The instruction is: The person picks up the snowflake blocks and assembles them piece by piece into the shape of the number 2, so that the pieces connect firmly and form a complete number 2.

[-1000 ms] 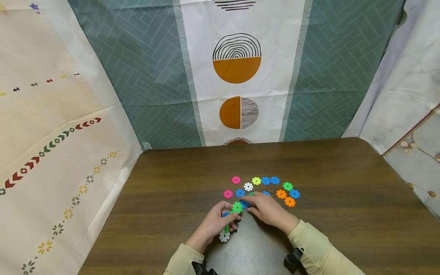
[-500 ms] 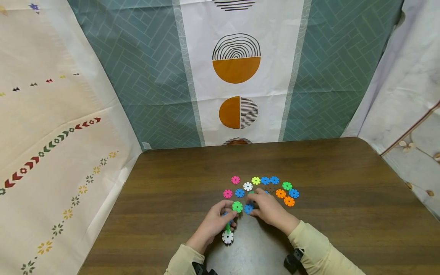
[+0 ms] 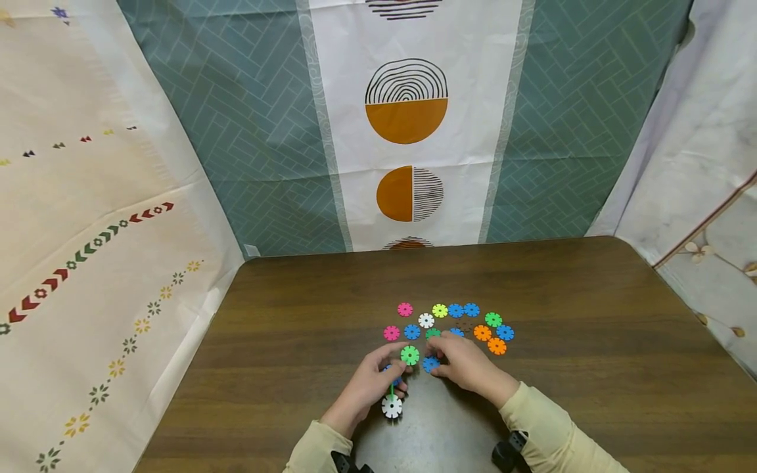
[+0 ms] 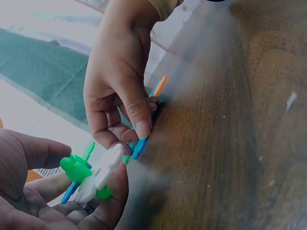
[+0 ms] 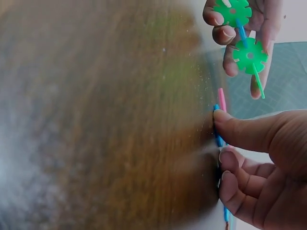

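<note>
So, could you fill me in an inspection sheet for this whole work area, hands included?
Surface: brown wood-grain table, with a shiny patch between the forearms.
Job's things: a joined cluster of green, blue and white notched discs; a blue disc; loose discs in several colours lying beyond the hands.
Clutter: nothing seen besides the discs.
Hands: left hand holds the cluster; right hand appears to pinch the blue disc at the table. A black device sits at the right wrist.
Cables: nothing seen.
Surroundings: green-and-white patterned cloth behind the table; pale patterned cloths at both sides.
</note>
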Tool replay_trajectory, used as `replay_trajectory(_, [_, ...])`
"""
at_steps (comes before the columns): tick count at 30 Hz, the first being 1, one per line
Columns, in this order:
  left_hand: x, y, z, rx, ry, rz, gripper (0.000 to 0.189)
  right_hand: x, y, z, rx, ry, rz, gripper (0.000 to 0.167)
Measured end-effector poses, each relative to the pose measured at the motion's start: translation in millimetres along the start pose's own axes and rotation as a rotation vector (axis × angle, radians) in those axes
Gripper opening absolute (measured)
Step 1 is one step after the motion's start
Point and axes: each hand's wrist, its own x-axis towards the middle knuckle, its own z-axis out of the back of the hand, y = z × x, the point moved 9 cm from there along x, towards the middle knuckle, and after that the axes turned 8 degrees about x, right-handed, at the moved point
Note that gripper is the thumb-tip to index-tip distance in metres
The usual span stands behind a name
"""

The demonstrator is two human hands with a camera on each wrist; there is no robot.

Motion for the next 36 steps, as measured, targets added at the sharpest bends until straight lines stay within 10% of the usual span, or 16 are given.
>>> replay_trajectory(36, [1.3, -2.1, -7.4, 0.056, -0.012, -0.019, 0.039, -20.2, -4, 17, 0.303, -0.144, -0.076, 0.011])
